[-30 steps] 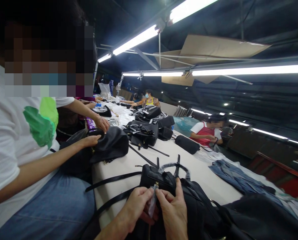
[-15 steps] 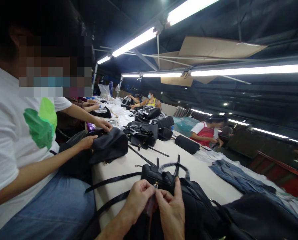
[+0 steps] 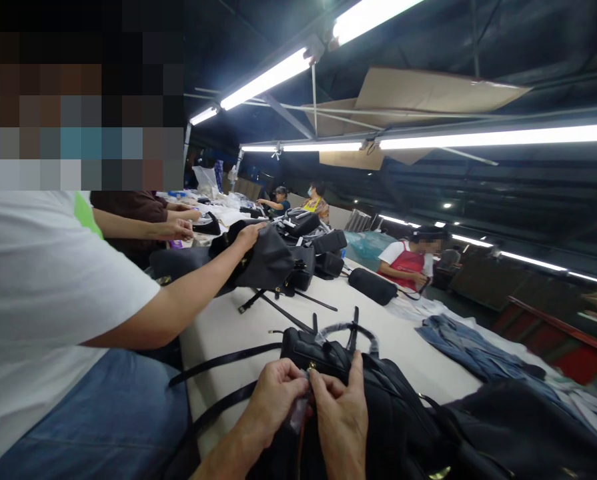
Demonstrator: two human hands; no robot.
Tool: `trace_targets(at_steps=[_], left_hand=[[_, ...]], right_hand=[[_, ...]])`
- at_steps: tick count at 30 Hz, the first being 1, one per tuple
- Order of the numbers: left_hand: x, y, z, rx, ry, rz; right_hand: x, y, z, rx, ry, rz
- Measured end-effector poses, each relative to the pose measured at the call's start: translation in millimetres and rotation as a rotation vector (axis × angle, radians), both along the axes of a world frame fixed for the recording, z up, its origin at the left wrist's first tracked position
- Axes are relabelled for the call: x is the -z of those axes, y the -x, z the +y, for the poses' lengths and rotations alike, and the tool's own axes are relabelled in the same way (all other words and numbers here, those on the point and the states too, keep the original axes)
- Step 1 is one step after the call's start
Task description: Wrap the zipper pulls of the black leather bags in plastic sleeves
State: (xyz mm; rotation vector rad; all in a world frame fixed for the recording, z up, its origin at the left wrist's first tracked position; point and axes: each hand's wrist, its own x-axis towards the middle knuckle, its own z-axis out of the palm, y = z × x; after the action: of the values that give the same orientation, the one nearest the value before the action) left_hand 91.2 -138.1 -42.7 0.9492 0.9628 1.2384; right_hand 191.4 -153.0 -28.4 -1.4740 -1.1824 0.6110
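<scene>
A black bag (image 3: 378,407) with a plastic-wrapped handle lies at the near edge of a white table (image 3: 258,320), its straps trailing left. My left hand (image 3: 275,400) and my right hand (image 3: 341,417) meet at the bag's front by a small gold fitting. Both pinch a thin strip of clear wrapping between their fingertips. Their fingers are curled and closed.
A person in a white shirt and jeans sits close on my left, an arm stretched out to a lifted black bag (image 3: 265,263). More black bags (image 3: 308,240) are piled mid-table. Blue cloth (image 3: 473,350) lies right. Other workers sit farther back.
The person on my left has raised their black bag and pushed it farther up the table. My hands stay together at my bag, pinching the wrapping slightly higher.
</scene>
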Motion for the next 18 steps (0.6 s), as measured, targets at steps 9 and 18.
trace_targets(at_steps=[9, 18], left_hand=[[7.3, -7.6, -9.2, -0.361, -0.446, 0.567], [34.9, -2.3, -16.1, -0.394, -0.917, 0.906]], right_hand=[[5.3, 1.3, 1.1, -0.013, -0.065, 0.052], [3.7, 1.2, -3.1, -0.04, -0.031, 0.152]])
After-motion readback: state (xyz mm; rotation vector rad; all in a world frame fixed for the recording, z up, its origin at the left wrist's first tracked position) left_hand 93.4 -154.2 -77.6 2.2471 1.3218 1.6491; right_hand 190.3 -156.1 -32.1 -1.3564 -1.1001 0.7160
